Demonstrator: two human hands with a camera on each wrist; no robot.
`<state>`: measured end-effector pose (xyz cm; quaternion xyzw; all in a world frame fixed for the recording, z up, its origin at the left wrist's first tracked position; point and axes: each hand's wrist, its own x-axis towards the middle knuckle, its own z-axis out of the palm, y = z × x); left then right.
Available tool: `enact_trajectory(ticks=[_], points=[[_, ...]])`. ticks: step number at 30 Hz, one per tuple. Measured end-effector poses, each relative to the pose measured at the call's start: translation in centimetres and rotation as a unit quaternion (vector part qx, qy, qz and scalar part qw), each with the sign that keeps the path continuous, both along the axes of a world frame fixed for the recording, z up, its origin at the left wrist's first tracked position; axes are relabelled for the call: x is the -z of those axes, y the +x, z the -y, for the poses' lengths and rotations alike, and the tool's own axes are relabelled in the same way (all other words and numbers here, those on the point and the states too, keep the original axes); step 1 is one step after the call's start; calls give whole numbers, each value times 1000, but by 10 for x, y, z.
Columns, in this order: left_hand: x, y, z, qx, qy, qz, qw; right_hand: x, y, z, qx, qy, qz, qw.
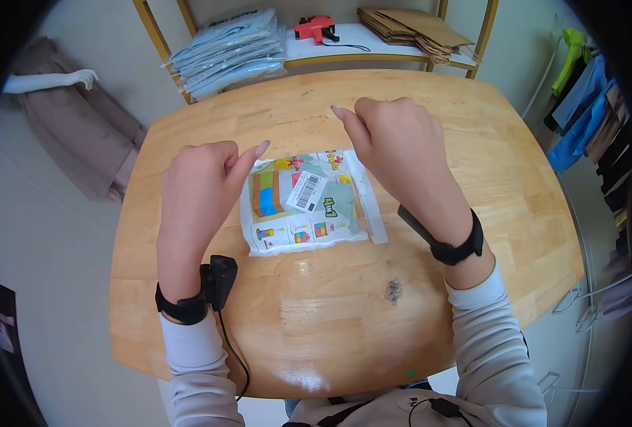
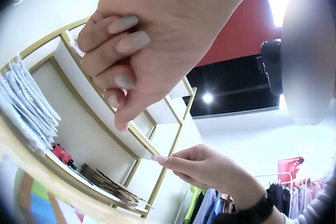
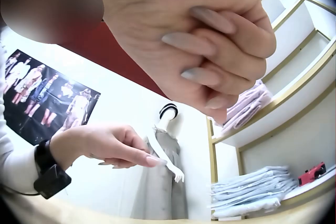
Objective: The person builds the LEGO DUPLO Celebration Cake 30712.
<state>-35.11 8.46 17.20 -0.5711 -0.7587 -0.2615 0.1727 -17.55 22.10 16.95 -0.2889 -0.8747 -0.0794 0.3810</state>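
Observation:
Both hands are raised over the table, fingers curled into the palms and thumbs sticking out, with nothing held. My left hand (image 1: 198,185) is at the left edge of a flat plastic package (image 1: 296,222), its thumb overlapping the package's upper left corner in the head view. Near the package's upper right corner is my right hand (image 1: 405,142), its thumb pointing left. The package is printed with colourful toy blocks and "4 in 1", and a white barcode label (image 1: 306,192) sits on it. In the right wrist view, long grey nails (image 3: 189,44) press toward the palm.
The package lies on a wooden table (image 1: 316,306). Behind it, a shelf (image 1: 387,48) carries bagged folded clothes (image 1: 227,50), a red label gun (image 1: 316,30) and brown paper bags (image 1: 415,32). A mannequin (image 1: 74,117) stands left; hanging clothes (image 1: 590,107) are at the right.

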Motion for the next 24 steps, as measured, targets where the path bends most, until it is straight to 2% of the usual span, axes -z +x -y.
enact_trajectory(ticks=[2,6,9,12,14,17,19,24], points=[[-6,9,6,-44,-37,-1,998,-4,4,9,-6,9,-12,1000],[-4,8,10,-57,-50,32,997,-11,10,17,-15,19,2,1000],[4,6,9,-27,0,-30,999,-9,11,18,-17,18,26,999],[9,17,5,-70,12,-86,994,-3,9,21,-32,21,40,998],[17,34,1,-92,-7,-198,976,2,6,30,-39,14,53,998],[20,70,-6,-83,-59,-188,977,19,-3,63,-60,48,158,984],[21,79,-7,-87,-90,-109,986,16,-2,62,-73,28,158,984],[16,87,-1,-91,-91,-105,986,7,2,68,-60,15,167,984]])
